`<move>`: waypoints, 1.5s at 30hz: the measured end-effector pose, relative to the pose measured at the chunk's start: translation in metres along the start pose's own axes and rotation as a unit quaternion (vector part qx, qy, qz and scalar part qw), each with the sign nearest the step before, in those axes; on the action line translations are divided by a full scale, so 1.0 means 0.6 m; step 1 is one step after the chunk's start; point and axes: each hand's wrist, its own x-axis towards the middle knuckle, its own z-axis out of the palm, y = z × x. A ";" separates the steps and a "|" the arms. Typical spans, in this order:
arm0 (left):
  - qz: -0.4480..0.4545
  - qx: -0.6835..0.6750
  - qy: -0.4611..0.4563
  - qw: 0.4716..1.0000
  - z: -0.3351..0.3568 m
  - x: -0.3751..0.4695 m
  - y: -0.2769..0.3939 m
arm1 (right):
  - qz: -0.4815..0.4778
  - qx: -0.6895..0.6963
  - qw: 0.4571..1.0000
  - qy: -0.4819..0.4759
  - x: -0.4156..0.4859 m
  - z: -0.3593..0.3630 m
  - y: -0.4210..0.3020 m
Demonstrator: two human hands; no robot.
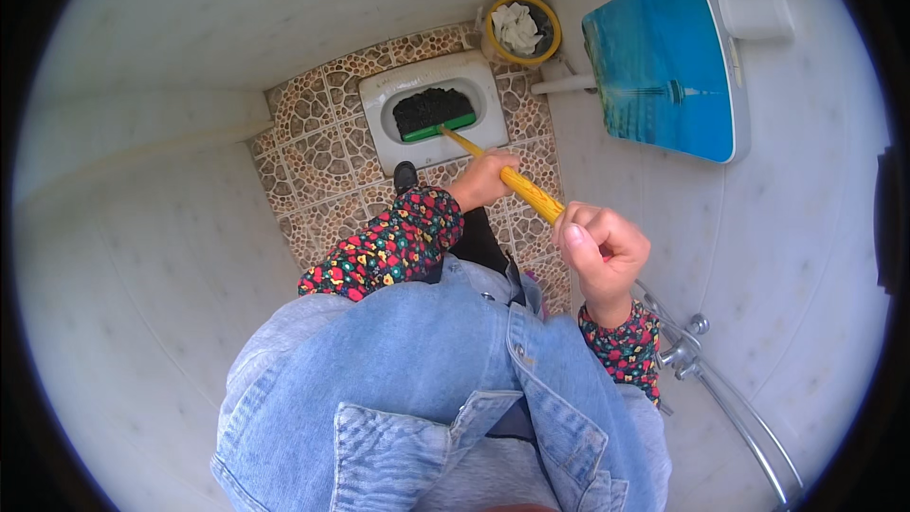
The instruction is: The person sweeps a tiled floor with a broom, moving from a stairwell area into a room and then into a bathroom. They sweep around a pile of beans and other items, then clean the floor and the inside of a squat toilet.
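A broom with a yellow handle (532,195) slants from near my chest down to a white squat toilet (490,89) in the floor. Its green head (439,128) and dark bristles (430,108) lie within the toilet's oval bowl. My left hand (485,176) grips the handle partway down, its wrist in a floral cuff. Closer to my body, my right hand (603,245) is closed around the upper end of the same handle, which its fingers partly hide.
A yellow-rimmed waste bin (490,32) holding crumpled paper stands in the corner beside the toilet. A blue-fronted wall tank (661,71) and a chrome shower mixer (682,355) project from the right wall. My dark shoe (405,176) is at the toilet's near edge, on patterned floor tiles (316,163).
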 end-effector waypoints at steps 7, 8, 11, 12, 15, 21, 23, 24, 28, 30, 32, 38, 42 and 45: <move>0.049 -0.093 -0.022 0.994 -0.024 0.033 0.101 | -0.069 -0.072 0.994 -0.049 0.032 -0.045 0.002; 0.035 -0.083 -0.030 0.996 -0.033 0.031 0.099 | -0.072 -0.147 0.986 -0.025 0.037 -0.070 0.000; -0.001 -0.048 -0.047 0.998 -0.058 0.017 0.068 | -0.159 -0.398 0.877 0.219 0.065 -0.173 0.019; -0.002 -0.062 -0.037 0.997 -0.053 0.019 0.063 | -0.179 -0.481 0.821 0.249 0.080 -0.227 0.022; -0.001 -0.058 -0.028 0.998 -0.053 0.029 0.064 | -0.137 -0.553 0.778 0.264 0.138 -0.350 0.086; 0.044 -0.064 -0.044 0.996 -0.049 0.024 0.066 | -0.074 -0.684 0.687 0.235 0.253 -0.447 0.195; 0.052 -0.026 -0.052 0.997 -0.052 0.015 0.074 | -0.074 -0.709 0.661 0.232 0.277 -0.445 0.195; 0.052 -0.029 -0.058 0.996 -0.051 0.011 0.078 | -0.065 -0.703 0.667 0.238 0.284 -0.452 0.193; 0.074 -0.027 -0.039 0.996 -0.048 0.007 0.087 | -0.008 -0.709 0.665 0.233 0.302 -0.437 0.177; 0.075 -0.018 -0.039 0.996 -0.046 0.007 0.082 | 0.009 -0.717 0.657 0.231 0.306 -0.426 0.169; 0.069 -0.018 -0.041 0.997 -0.043 0.002 0.071 | 0.021 -0.716 0.661 0.223 0.295 -0.423 0.166; 0.038 -0.009 -0.042 0.998 -0.015 -0.004 0.002 | 0.040 -0.724 0.660 0.195 0.272 -0.439 0.144; 0.022 0.033 -0.007 0.999 0.003 -0.038 -0.070 | -0.050 -0.577 0.803 0.142 0.207 -0.305 0.083; 0.010 -0.026 0.011 1.000 0.021 -0.017 -0.061 | -0.027 -0.072 0.995 -0.060 0.064 -0.133 0.013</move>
